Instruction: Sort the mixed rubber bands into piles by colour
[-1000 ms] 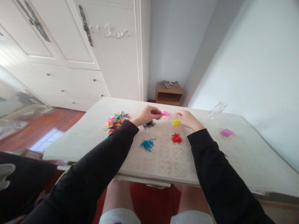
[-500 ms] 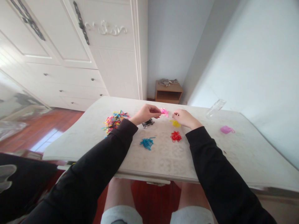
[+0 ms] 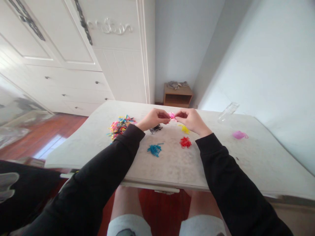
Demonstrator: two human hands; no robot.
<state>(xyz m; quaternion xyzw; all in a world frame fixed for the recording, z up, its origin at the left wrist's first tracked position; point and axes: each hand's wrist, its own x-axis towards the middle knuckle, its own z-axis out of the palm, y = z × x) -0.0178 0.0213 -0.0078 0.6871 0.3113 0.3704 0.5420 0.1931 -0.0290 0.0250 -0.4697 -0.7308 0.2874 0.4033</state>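
Observation:
My left hand (image 3: 156, 118) and my right hand (image 3: 190, 119) meet above the far part of the table, fingers pinched. A thin reddish strand, apparently a rubber band (image 3: 172, 118), shows between their fingertips. Right behind them lies a pink pile of bands (image 3: 172, 114), partly hidden. Black bands (image 3: 156, 129) lie under my left hand, and yellow ones (image 3: 184, 128) beneath my right. Nearer to me are a blue pile (image 3: 155, 149) and a red pile (image 3: 185, 142). A large mixed-colour pile (image 3: 120, 127) sits left of my left hand.
On the white table (image 3: 172, 167), a clear plastic bottle or jar (image 3: 228, 112) lies at the back right, with a purple pouch-like item (image 3: 240, 134) nearer. Beyond stand a white wardrobe (image 3: 120, 72) and a small wooden cabinet (image 3: 178, 98). A wall borders the right side.
My right hand has moved left and slightly up from above the yellow pile, and its fingertips now meet those of my left hand. My left hand has barely moved.

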